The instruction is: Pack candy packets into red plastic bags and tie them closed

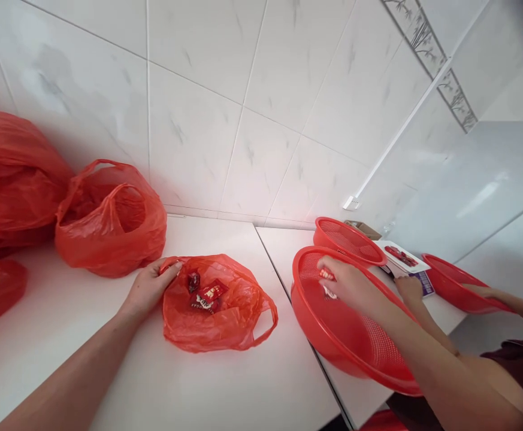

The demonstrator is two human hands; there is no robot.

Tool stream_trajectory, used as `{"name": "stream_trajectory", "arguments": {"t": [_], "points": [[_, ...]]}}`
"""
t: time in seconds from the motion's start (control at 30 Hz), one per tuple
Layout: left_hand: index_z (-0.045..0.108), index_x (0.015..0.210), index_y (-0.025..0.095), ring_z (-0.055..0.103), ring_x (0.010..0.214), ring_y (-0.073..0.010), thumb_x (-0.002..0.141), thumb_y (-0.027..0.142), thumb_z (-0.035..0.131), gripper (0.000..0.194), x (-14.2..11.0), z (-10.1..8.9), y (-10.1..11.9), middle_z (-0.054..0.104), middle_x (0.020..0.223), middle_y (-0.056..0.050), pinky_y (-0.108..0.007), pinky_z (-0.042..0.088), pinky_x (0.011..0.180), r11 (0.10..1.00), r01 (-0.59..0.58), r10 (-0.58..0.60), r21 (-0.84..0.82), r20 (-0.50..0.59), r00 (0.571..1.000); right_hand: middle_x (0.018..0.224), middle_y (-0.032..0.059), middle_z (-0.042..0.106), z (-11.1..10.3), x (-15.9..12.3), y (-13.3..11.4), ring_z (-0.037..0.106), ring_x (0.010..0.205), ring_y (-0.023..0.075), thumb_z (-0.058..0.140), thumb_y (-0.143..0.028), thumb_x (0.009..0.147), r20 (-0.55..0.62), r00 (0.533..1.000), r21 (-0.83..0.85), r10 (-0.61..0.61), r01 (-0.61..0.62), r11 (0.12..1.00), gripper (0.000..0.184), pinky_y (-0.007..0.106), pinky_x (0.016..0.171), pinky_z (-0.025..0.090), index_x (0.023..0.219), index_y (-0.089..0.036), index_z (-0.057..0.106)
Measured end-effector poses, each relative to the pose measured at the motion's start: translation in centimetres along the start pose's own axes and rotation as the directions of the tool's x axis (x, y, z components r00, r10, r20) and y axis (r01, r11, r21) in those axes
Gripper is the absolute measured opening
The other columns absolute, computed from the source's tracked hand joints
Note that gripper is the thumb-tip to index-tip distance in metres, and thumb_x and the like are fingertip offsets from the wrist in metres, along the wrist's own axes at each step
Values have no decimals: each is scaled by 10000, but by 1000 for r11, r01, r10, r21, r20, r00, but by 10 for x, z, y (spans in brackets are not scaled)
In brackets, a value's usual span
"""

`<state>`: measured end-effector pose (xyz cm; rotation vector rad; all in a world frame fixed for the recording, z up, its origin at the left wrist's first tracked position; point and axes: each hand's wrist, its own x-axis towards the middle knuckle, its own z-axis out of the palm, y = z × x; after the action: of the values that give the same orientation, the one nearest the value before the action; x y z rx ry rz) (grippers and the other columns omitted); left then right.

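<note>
My left hand (151, 286) is closed on the left rim of a red plastic bag (238, 326), thumb over the edge. Inside the bag's open mouth lie a few small wrapped candies (211, 291) in red and dark wrappers. Over a large red plastic basket (319, 344) with perforated sides, my right hand (342, 281) has its fingers closed around red-and-white wrapped candies (327, 282). It is slightly blurred, and part of what it holds is hidden by the fingers.
Filled red plastic bags (112, 221) stand left against the tiled wall. A second red basket (348, 239) is behind the near one. On the right, a co-worker's hands (409, 288) are near a white tray (416, 263) of red packets and another red basket (450, 281).
</note>
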<state>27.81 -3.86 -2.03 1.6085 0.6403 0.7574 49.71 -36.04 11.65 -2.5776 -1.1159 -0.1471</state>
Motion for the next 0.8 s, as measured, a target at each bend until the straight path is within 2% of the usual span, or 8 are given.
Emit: {"name": "stream_trajectory", "arguments": {"t": [0.1, 0.17, 0.33, 0.43, 0.53, 0.67, 0.73, 0.8], "points": [[668, 896, 180, 627, 732, -207, 712, 550, 614, 417, 1, -1, -2, 696, 788, -24, -258, 502, 613, 1000, 10, -10, -12, 5, 1000, 973, 6, 645, -4, -5, -55, 611, 835, 181, 510, -228, 846, -80, 985, 59, -155, 160, 985, 144, 294, 694, 470, 975, -288, 536], [669, 881, 186, 622, 733, -203, 719, 544, 609, 398, 0, -1, -3, 694, 785, -18, -256, 497, 621, 1000, 7, -7, -4, 6, 1000, 974, -10, 638, 0, -10, -91, 611, 838, 171, 523, -229, 835, -121, 969, 120, -214, 228, 966, 195, 286, 711, 463, 1018, -295, 521], [663, 818, 173, 614, 728, -205, 729, 539, 597, 383, 0, -2, -5, 679, 773, -21, -260, 484, 621, 999, -30, 31, 20, -3, 1000, 981, -40, 625, 43, -4, -145, 607, 800, 146, 511, -249, 855, -34, 917, 237, -397, 394, 888, 214, 275, 705, 458, 1061, -305, 501], [642, 800, 167, 588, 674, -179, 746, 515, 589, 356, -1, -2, -4, 647, 710, -8, -243, 457, 590, 998, -50, 50, -23, 9, 999, 1058, -11, 613, 64, 6, -147, 607, 840, 179, 596, -329, 819, -1, 921, 180, -390, 384, 906, 341, 304, 712, 461, 1140, -304, 486], [640, 809, 163, 587, 673, -177, 746, 502, 590, 348, -2, -2, -3, 651, 722, -13, -252, 459, 603, 996, -56, 58, -69, 26, 998, 1086, -1, 604, 73, 0, -133, 607, 811, 172, 590, -385, 827, -73, 962, 195, -262, 271, 943, 355, 307, 705, 472, 1161, -316, 492], [651, 829, 160, 601, 711, -185, 744, 478, 591, 335, -2, 0, -3, 666, 766, -24, -269, 470, 648, 992, -47, 50, -120, 18, 999, 1142, 31, 568, 90, -36, -101, 587, 916, 181, 472, -379, 892, -212, 968, 247, -132, 184, 951, 235, 317, 760, 492, 1103, -287, 521], [652, 827, 155, 599, 703, -181, 740, 464, 595, 326, -2, 1, -3, 665, 763, -26, -268, 467, 643, 988, -44, 45, -150, -1, 999, 1251, 74, 503, 106, -58, -88, 523, 1098, 232, 483, -424, 877, -297, 950, 261, -101, 182, 948, 342, 365, 868, 474, 1178, -261, 490], [648, 797, 155, 588, 679, -167, 734, 445, 602, 301, -3, 2, -3, 659, 744, -19, -257, 456, 627, 985, -50, 46, -166, -29, 999, 1325, 110, 449, 126, -77, -79, 485, 1162, 272, 518, -488, 836, -331, 943, 325, 5, 110, 939, 513, 395, 897, 462, 1270, -233, 421]]}}
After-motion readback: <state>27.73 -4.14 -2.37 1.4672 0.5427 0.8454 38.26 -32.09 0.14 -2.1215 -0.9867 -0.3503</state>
